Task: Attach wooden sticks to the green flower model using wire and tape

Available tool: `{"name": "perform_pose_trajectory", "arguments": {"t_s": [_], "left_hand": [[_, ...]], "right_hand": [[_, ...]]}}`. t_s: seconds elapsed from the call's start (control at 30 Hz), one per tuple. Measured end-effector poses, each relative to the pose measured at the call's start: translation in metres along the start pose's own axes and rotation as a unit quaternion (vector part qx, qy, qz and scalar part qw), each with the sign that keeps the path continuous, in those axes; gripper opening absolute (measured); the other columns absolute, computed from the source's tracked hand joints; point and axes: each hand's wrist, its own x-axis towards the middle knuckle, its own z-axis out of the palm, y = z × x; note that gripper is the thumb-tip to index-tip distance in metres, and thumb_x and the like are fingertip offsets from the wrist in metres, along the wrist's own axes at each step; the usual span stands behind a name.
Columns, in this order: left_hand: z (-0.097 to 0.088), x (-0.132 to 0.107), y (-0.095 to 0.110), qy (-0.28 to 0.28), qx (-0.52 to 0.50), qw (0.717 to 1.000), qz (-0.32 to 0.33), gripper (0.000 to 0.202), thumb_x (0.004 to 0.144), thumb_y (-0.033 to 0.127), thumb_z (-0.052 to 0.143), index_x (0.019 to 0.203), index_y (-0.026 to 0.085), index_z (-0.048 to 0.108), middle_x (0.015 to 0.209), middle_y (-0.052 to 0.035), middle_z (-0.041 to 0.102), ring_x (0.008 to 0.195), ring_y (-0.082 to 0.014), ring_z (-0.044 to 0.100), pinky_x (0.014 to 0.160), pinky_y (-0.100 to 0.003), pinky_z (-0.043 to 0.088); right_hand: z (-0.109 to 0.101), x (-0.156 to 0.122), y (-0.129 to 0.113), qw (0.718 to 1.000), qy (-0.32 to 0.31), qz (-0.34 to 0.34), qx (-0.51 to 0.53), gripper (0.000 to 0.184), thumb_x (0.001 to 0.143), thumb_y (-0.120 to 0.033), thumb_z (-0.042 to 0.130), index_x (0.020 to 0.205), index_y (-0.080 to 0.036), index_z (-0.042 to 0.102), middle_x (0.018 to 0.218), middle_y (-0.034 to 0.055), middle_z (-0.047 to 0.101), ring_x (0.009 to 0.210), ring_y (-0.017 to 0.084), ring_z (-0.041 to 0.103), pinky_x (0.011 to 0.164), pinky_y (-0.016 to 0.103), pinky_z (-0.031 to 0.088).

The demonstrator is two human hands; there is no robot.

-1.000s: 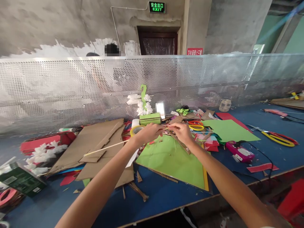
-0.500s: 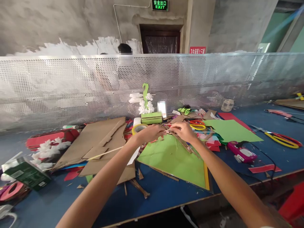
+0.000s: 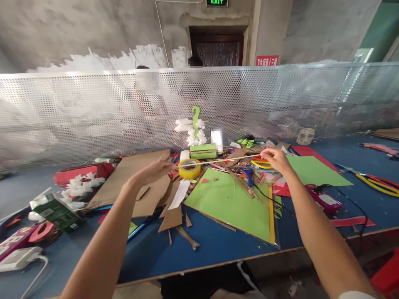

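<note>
While both hands are raised over the blue table (image 3: 218, 249), the fingertips of the left hand (image 3: 157, 169) pinch one end of a thin pale stick (image 3: 230, 159), and the thumb and fingers of the right hand (image 3: 276, 159) pinch it near the other end. The stick spans the gap between them, nearly level, crossing in front of a yellow tape roll (image 3: 190, 173). Below it lie a large green sheet (image 3: 229, 207), a white paper strip (image 3: 180, 194) and a blue glue gun (image 3: 248, 176) with a black cord.

Just beyond stands a green block (image 3: 203, 152), with white paper flowers (image 3: 197, 137) around a curved green piece (image 3: 195, 118) above it. Far to the left, a dark green carton (image 3: 57, 212) bears pale printed panels whose words are too small to read; near it, a purple-and-white box (image 3: 17, 241) carries lettering cut by the picture's edge. Right of the green sheet sit a purple device (image 3: 324, 198) and scissors (image 3: 374, 180) with yellow and red handles.

Behind the perforated metal panel (image 3: 93, 112) are two people. On the wall, a red sign (image 3: 267, 61) reads 卫生间请上三楼 in white, and a dark sign (image 3: 217, 2), its upper part out of view, shows EXIT in green.
</note>
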Motion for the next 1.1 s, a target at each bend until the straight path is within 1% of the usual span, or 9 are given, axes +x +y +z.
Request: {"name": "perform_pose_trajectory", "arguments": {"t_s": [0.1,0.2,0.27,0.33,0.5,0.7,0.83,0.97,1.1], "left_hand": [[0.016,-0.012,-0.008,0.004,-0.066,0.997,-0.039,0.047,0.097,0.057,0.054,0.108,0.019,0.079,0.091,-0.0071,0.078,0.083,-0.0205,0.07,0.081,-0.031,0.056],[0.027,-0.015,-0.011,0.045,-0.043,0.996,-0.064,0.047,0.094,0.055,0.058,0.12,0.02,0.076,0.104,-0.0078,0.08,0.085,-0.0211,0.071,0.083,-0.032,0.056],[0.031,-0.016,-0.012,0.052,-0.019,0.997,-0.055,0.045,0.095,0.053,0.056,0.117,0.02,0.077,0.113,-0.0092,0.08,0.092,-0.023,0.072,0.086,-0.033,0.055],[0.034,-0.018,-0.014,0.051,0.001,0.998,-0.047,0.043,0.095,0.054,0.055,0.108,0.02,0.079,0.114,-0.0103,0.08,0.096,-0.025,0.072,0.085,-0.032,0.055],[0.034,-0.021,-0.016,0.061,0.059,0.996,-0.037,0.037,0.095,0.044,0.049,0.098,0.022,0.078,0.104,-0.0093,0.082,0.086,-0.0227,0.072,0.079,-0.029,0.054],[0.029,-0.021,-0.015,0.037,0.098,0.995,-0.001,0.032,0.094,0.035,0.045,0.095,0.022,0.074,0.107,-0.0085,0.081,0.091,-0.0213,0.073,0.086,-0.028,0.054],[0.032,-0.021,-0.011,0.038,0.073,0.997,0.002,0.039,0.1,0.041,0.043,0.107,0.023,0.076,0.12,-0.0089,0.079,0.102,-0.0243,0.074,0.092,-0.032,0.055],[0.036,-0.019,-0.01,0.03,0.045,0.998,-0.035,0.042,0.099,0.052,0.05,0.107,0.024,0.08,0.121,-0.0096,0.08,0.105,-0.027,0.075,0.095,-0.035,0.055],[0.034,-0.018,-0.016,0.026,0.057,0.998,0.002,0.04,0.099,0.045,0.046,0.106,0.022,0.079,0.105,-0.0105,0.082,0.088,-0.0238,0.075,0.08,-0.032,0.056]], "right_hand": [[0.003,0.0,0.004,1.0,-0.023,0.007,0.007,0.03,0.077,-0.047,0.069,0.078,-0.018,0.075,0.077,0.0111,0.078,0.074,0.026,0.072,0.072,0.038,0.059],[0.006,-0.001,0.003,0.999,-0.052,-0.003,0.015,0.03,0.078,-0.046,0.069,0.082,-0.018,0.077,0.084,0.0117,0.079,0.079,0.026,0.074,0.077,0.039,0.059],[0.008,-0.002,0.0,0.997,-0.081,-0.01,0.006,0.031,0.081,-0.045,0.067,0.088,-0.017,0.079,0.089,0.0119,0.08,0.082,0.026,0.074,0.079,0.038,0.059],[0.009,-0.004,-0.004,0.993,-0.116,-0.018,-0.017,0.03,0.085,-0.043,0.066,0.092,-0.017,0.08,0.092,0.0112,0.081,0.084,0.026,0.074,0.079,0.037,0.058],[0.013,-0.007,-0.011,0.98,-0.187,-0.045,-0.058,0.028,0.086,-0.044,0.067,0.082,-0.018,0.078,0.087,0.0085,0.08,0.079,0.023,0.071,0.075,0.033,0.053],[0.018,-0.005,-0.013,0.975,-0.196,-0.071,-0.08,0.036,0.093,-0.049,0.057,0.083,-0.019,0.073,0.073,0.0035,0.071,0.063,0.018,0.059,0.063,0.028,0.044],[0.022,-0.004,-0.016,0.98,-0.162,-0.068,-0.096,0.041,0.097,-0.049,0.049,0.077,-0.019,0.068,0.06,-0.0008,0.06,0.056,0.015,0.05,0.058,0.026,0.036],[0.02,-0.004,-0.012,0.987,-0.128,-0.061,-0.08,0.04,0.097,-0.05,0.053,0.08,-0.018,0.07,0.062,0.0001,0.062,0.058,0.016,0.053,0.059,0.026,0.038],[0.014,-0.004,-0.006,0.988,-0.141,-0.051,-0.022,0.037,0.091,-0.052,0.065,0.091,-0.016,0.074,0.082,0.0061,0.074,0.071,0.019,0.065,0.068,0.028,0.046]]}}
